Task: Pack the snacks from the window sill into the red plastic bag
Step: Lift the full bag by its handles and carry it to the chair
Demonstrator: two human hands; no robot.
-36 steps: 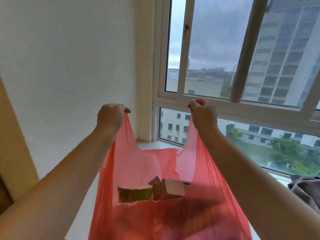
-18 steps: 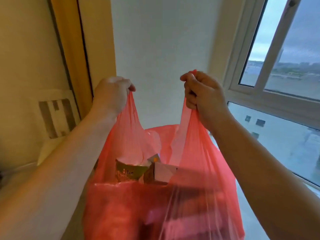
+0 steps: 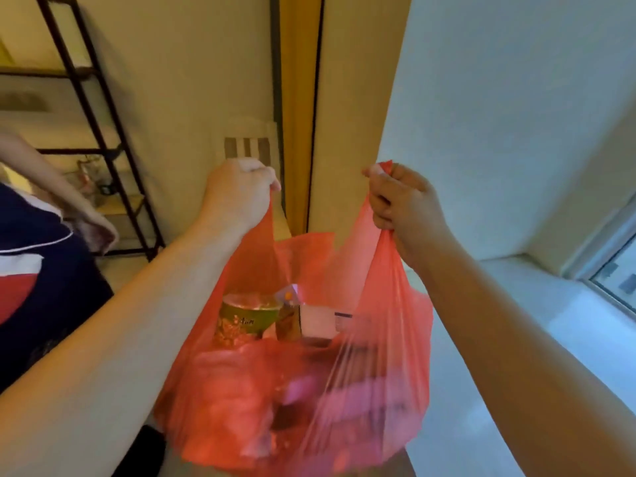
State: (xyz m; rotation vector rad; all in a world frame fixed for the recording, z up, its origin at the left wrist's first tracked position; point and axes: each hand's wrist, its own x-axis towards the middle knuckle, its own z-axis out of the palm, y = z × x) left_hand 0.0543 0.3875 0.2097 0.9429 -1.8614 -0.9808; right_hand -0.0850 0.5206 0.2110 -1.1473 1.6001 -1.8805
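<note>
The red plastic bag point(image 3: 309, 401) hangs in front of me, held up by its two handles. My left hand point(image 3: 237, 194) is closed around the left handle and my right hand point(image 3: 402, 201) around the right one. The bag's mouth is pulled open between them. Inside I see a green snack tub point(image 3: 244, 320), a small carton point(image 3: 287, 315) and a pale box point(image 3: 318, 321), standing upright. More snacks show as blurred shapes through the red plastic lower down. The window sill point(image 3: 550, 304) lies at the right.
Another person in a dark blue and red top point(image 3: 31, 270) stands at the left, one hand point(image 3: 99, 228) lowered. A black metal shelf rack point(image 3: 103, 132) stands behind that person. A yellow door frame point(image 3: 296, 98) and a white wall point(image 3: 499, 115) are ahead; a window corner point(image 3: 616, 273) sits at the right.
My view has swung left from the window toward the room and door frame. Both hands keep their hold on the bag's handles, and the bag has come along with them.
</note>
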